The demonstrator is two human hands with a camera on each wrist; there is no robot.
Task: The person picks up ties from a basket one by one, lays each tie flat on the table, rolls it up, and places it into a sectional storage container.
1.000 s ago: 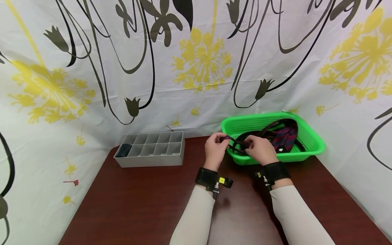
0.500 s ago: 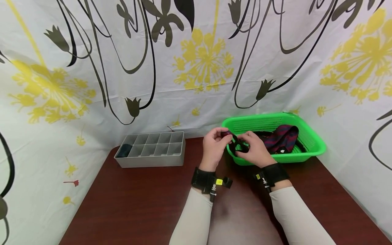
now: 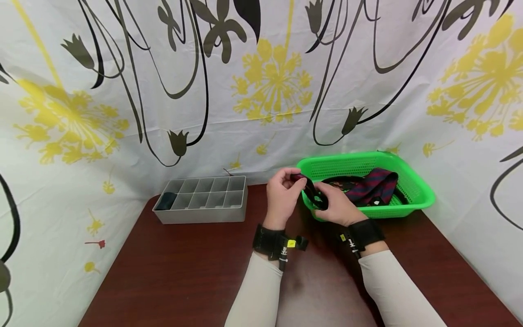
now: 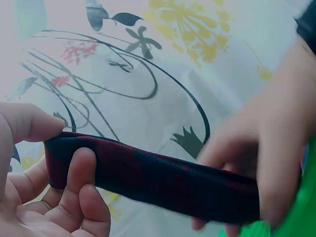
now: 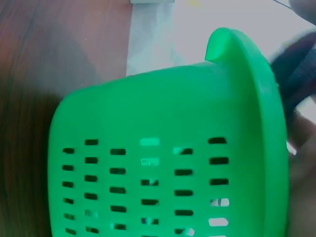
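Both hands hold a dark red-and-navy necktie [image 3: 313, 193] over the left corner of a green plastic basket [image 3: 410, 200]. My left hand [image 3: 283, 196] pinches the tie's end between thumb and fingers, and the left wrist view shows the tie [image 4: 148, 180] as a dark band running from my left hand [image 4: 59, 192] to the right hand's fingers [image 4: 256, 163]. My right hand [image 3: 337, 206] grips the tie further along. The rest of the tie lies bunched inside the basket [image 5: 163, 163] as a striped heap [image 3: 373, 185].
A grey divided organiser tray [image 3: 202, 213] stands at the back left of the dark wooden table [image 3: 184, 272], with a dark rolled item [image 3: 166, 200] in its front-left cell. A floral curtain [image 3: 261, 77] surrounds the table on all sides.
Both hands have drawn left and slightly up with the tie. More of the tie has been gathered between them, and the length trailing into the basket has shortened.
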